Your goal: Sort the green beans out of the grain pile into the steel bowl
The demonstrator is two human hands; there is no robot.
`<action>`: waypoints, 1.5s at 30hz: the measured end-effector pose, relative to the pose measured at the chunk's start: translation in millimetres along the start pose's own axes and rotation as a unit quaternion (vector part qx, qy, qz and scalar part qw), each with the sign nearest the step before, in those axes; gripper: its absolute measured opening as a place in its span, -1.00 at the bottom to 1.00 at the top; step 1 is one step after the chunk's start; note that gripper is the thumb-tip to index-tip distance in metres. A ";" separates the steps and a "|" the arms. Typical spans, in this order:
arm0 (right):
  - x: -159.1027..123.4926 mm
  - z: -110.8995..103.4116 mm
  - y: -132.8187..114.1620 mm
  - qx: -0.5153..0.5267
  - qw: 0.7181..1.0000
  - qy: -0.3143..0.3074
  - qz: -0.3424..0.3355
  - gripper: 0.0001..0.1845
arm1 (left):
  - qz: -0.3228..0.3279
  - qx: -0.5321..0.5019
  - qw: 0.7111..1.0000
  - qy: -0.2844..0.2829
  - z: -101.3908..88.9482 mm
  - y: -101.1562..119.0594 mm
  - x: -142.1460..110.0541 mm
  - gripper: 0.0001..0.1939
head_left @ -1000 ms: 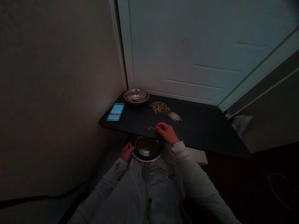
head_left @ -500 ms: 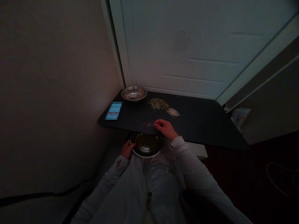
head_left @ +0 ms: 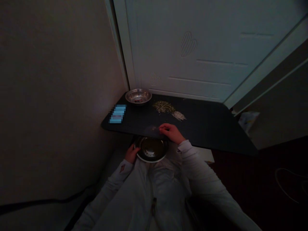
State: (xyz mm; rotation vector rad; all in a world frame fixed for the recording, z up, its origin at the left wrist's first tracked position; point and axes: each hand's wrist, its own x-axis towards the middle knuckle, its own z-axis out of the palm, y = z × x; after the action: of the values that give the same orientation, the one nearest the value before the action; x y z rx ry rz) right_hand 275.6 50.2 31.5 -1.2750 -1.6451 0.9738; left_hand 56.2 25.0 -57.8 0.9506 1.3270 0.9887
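Dark tabletop (head_left: 211, 128): at its near edge, right hand (head_left: 172, 132) bunches beside pale grains (head_left: 153, 128), grasp unclear; left hand (head_left: 131, 154) grips bowl (head_left: 151, 160) below.

A dim corner that looks like a home
From far away, I see a pale door (head_left: 211, 25) with hearts pressed into it, next to a plain wall (head_left: 60, 80). A small dark table (head_left: 211, 125) stands close by the door, with a shiny metal bowl (head_left: 138, 96) on it. The floor (head_left: 235, 183) looks dark red.
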 end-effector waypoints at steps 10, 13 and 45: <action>-6.2 -68.8 33.2 0.028 0.937 0.344 0.052 -0.74 | 0.011 0.006 1.000 0.011 -0.8 -2.9 2.1 -0.65; -6.4 -69.7 41.8 -0.005 0.944 0.325 0.049 -0.71 | 0.018 0.014 1.000 0.021 1.2 1.4 -0.8 -0.65; 7.8 -67.3 51.4 -0.185 0.953 0.238 0.032 -0.70 | -0.008 0.015 1.000 0.004 1.1 -3.4 3.6 -0.68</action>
State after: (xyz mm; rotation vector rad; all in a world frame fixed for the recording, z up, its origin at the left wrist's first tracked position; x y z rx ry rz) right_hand 354.4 73.7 10.0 -1.6661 -1.4410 0.3474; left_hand 57.4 27.3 -62.1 0.9576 1.3578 0.9648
